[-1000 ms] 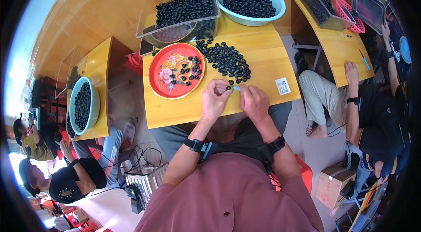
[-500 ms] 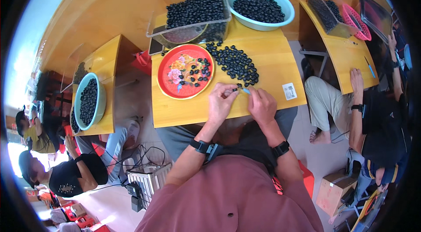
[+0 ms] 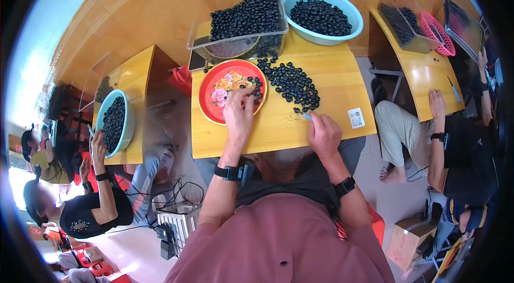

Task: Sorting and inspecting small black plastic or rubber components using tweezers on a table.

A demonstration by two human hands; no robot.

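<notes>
This place seems to be a simple shared workroom. Several people sit at separate yellow wooden benches, which carry clear rectangular plastic boxes and light-blue round plastic basins with many small, dark, round pieces. Around them are an orange-brown panelled wall, a pale tiled floor, red plastic stools and a brown cardboard box.

bright, light from left | glare on floor lower left | edges bowed, corners black
</notes>
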